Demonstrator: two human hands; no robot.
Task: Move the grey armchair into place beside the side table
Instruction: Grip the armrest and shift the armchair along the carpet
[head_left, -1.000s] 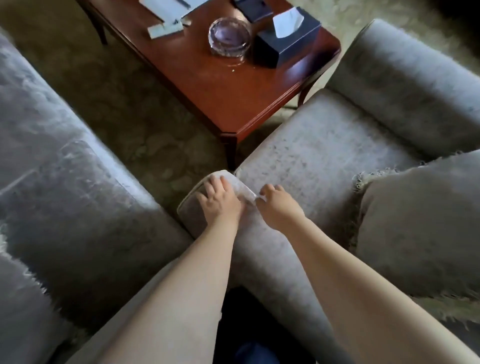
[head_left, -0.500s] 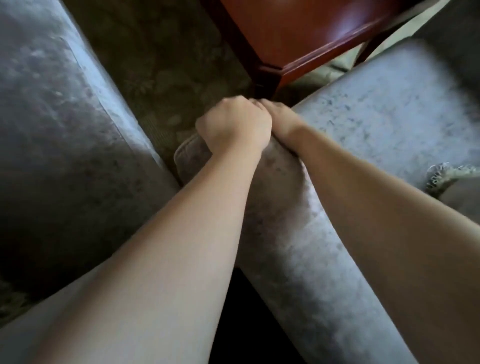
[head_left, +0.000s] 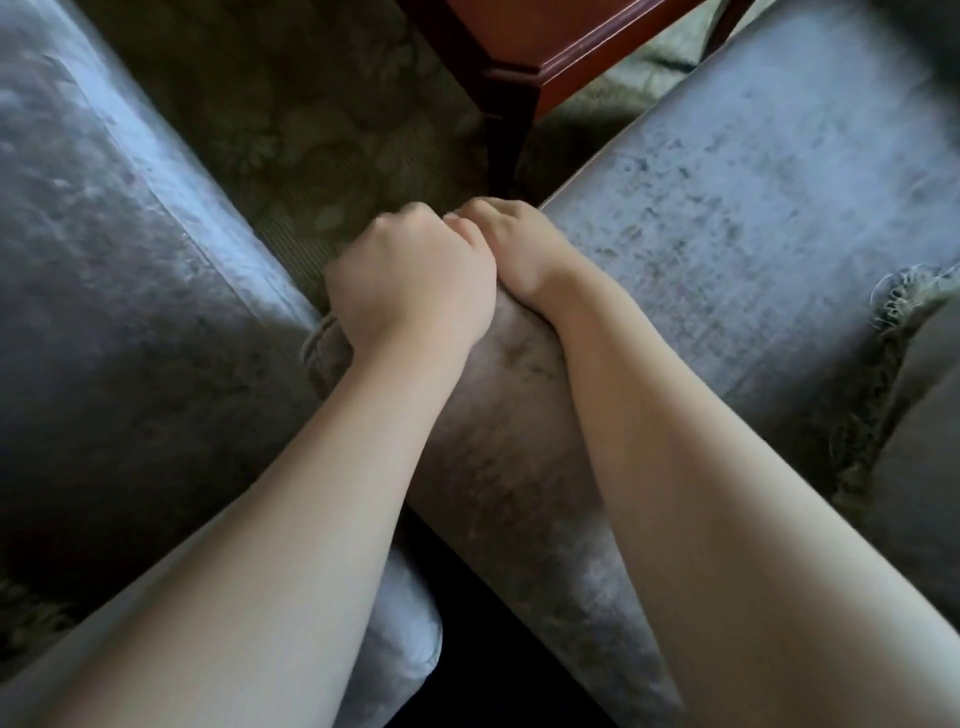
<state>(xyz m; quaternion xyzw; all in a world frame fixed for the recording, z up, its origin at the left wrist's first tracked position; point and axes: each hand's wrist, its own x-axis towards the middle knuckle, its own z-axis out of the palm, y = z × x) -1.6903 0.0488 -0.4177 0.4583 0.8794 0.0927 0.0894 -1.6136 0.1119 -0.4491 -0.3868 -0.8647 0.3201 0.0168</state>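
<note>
So both hands are on the same spot here. The left grip (head_left: 410, 280) is curled over the front end of the padded armrest of the grey velvety upholstered armchair (head_left: 753, 218). The right grip (head_left: 519, 249) is pressed up right beside it, the two touching, fingers wrapped over that same rounded end. Both are clamped on the armrest, though the fingertips are tucked over the edge and hidden.

The armchair fills the right side of the view. Its armrest runs diagonally up from the bottom toward the middle, with the seat stretching off to the upper right. The front end of that armrest sits just beside the dark leg of the reddish-brown polished wooden bench (head_left: 561, 41), of which only a corner shows at the top.

A greyish cushion with a frayed fringe (head_left: 914, 415) lies on the seat at the far right. Another grey velvety upholstered seat (head_left: 114, 291) takes up the left side, with a dark gap between it and the armchair lower down. There's a dark green patterned carpet (head_left: 311, 114) underneath everything.
</note>
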